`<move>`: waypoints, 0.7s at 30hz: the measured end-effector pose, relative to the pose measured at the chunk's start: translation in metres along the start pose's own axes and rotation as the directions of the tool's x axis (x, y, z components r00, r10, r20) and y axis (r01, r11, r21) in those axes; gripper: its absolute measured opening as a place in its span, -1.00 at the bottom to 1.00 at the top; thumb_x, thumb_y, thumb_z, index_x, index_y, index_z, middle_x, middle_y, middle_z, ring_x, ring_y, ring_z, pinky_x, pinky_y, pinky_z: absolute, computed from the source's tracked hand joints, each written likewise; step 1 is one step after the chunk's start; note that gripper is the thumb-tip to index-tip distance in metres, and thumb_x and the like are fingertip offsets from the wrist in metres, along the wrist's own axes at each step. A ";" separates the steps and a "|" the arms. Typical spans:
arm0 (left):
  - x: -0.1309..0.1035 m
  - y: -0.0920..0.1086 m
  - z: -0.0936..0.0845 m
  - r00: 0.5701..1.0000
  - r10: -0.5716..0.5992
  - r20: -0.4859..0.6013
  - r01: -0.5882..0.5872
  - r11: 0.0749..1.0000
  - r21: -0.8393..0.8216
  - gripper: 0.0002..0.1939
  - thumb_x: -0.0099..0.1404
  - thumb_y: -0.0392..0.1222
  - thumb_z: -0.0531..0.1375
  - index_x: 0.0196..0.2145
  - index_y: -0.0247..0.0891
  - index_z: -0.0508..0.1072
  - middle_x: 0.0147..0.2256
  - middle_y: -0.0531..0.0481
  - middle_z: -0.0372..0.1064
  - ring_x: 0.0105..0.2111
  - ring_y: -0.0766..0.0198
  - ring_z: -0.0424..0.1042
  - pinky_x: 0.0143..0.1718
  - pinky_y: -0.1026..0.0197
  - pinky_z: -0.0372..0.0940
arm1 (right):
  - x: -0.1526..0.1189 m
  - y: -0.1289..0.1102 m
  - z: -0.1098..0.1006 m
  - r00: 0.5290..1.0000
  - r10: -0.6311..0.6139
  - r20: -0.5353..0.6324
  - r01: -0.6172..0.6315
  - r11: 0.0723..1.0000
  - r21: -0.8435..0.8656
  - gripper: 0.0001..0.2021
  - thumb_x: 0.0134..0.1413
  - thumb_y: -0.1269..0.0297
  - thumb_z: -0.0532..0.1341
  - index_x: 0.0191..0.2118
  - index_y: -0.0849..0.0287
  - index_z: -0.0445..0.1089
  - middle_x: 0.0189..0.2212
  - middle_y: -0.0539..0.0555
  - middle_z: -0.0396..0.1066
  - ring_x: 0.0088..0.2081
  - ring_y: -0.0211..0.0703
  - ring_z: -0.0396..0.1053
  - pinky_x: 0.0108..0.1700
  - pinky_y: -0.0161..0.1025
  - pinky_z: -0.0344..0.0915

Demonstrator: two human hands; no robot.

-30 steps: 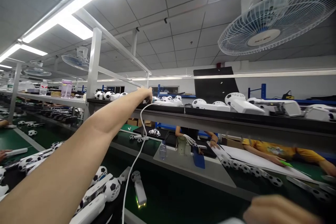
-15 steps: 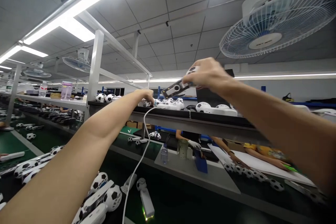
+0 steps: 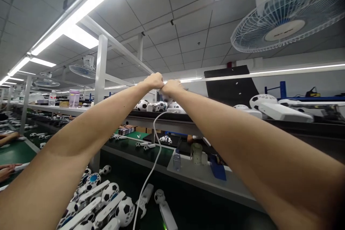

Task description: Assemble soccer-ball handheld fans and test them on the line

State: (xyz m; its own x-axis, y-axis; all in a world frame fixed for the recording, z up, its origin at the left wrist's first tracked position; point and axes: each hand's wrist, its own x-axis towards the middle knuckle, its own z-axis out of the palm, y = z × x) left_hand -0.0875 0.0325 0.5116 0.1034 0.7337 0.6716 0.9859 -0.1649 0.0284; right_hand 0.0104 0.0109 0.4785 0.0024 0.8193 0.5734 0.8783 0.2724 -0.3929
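My left hand (image 3: 155,80) and my right hand (image 3: 173,87) meet above a raised shelf (image 3: 188,118), fingers curled. Under my right hand, a blurred part of a football-patterned handheld fan (image 3: 166,97) shows; the rest is hidden by the hands. What my left fingers pinch cannot be made out. Just below, white-and-black football fan heads (image 3: 142,105) stand along the shelf. A white cable (image 3: 155,158) hangs from the shelf beneath my hands. On the dark green belt below lie more handheld fans (image 3: 125,211), piled at the left, and one fan (image 3: 167,214) with a green glow.
A wall fan (image 3: 284,30) hangs at upper right. White posts (image 3: 101,68) carry the shelf frame. More fan parts (image 3: 283,109) lie on the shelf at right. Across the belt stand a water bottle (image 3: 176,160) and a blue holder (image 3: 217,169). Another person's hands (image 3: 7,171) show at far left.
My right hand has moved left and down with the handheld fan, to beside my left hand. My left hand has risen from the shelf. The view has shifted.
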 end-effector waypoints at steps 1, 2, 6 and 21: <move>-0.003 -0.001 -0.001 1.000 -0.012 0.005 0.012 1.000 -0.005 -0.69 0.36 -0.07 0.20 -0.04 -0.31 0.45 -0.08 -0.13 0.45 -0.10 0.14 0.47 -0.09 0.01 0.41 | -0.003 -0.003 0.002 0.995 0.006 0.098 -0.005 1.000 -0.007 -0.64 0.27 0.22 0.24 0.11 0.25 0.33 0.09 0.21 0.34 -0.01 -0.01 0.42 -0.05 -0.01 0.45; -0.006 -0.002 -0.001 1.000 -0.022 0.011 0.022 1.000 -0.012 -0.68 0.36 -0.08 0.19 -0.03 -0.32 0.45 -0.09 -0.14 0.46 -0.12 0.15 0.48 -0.11 0.03 0.42 | -0.005 -0.006 0.003 0.982 0.007 0.190 -0.005 1.000 -0.012 -0.67 0.28 0.23 0.23 0.09 0.25 0.35 0.04 0.19 0.38 -0.06 -0.05 0.45 -0.08 -0.04 0.46; -0.018 -0.006 -0.004 0.995 -0.022 0.102 0.024 0.999 -0.022 -0.69 0.24 -0.18 0.21 -0.09 -0.37 0.50 -0.18 -0.21 0.53 -0.22 0.11 0.53 -0.21 0.13 0.43 | -0.012 0.000 -0.006 0.919 -0.048 0.392 0.047 0.999 0.011 -0.65 0.33 0.19 0.17 0.12 0.26 0.32 0.01 0.19 0.40 -0.12 -0.09 0.47 -0.13 -0.08 0.48; -0.065 -0.003 0.004 0.863 0.280 0.422 -0.300 0.954 -0.018 -0.10 0.03 0.28 0.21 0.28 -0.10 0.21 0.27 -0.16 0.20 0.14 -0.07 0.28 0.06 0.04 0.26 | 0.003 0.068 -0.009 0.830 -0.063 0.554 0.176 0.972 -0.153 -0.54 0.21 0.10 0.28 0.14 0.21 0.33 0.08 0.21 0.36 -0.02 0.03 0.43 -0.02 0.08 0.43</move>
State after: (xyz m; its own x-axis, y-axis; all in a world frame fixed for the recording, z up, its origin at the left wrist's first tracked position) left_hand -0.0969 -0.0123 0.4653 0.4204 0.8646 0.2751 0.9068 -0.3897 -0.1611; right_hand 0.0741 0.0275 0.4603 -0.3179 0.9425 0.1026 0.9278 0.3316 -0.1709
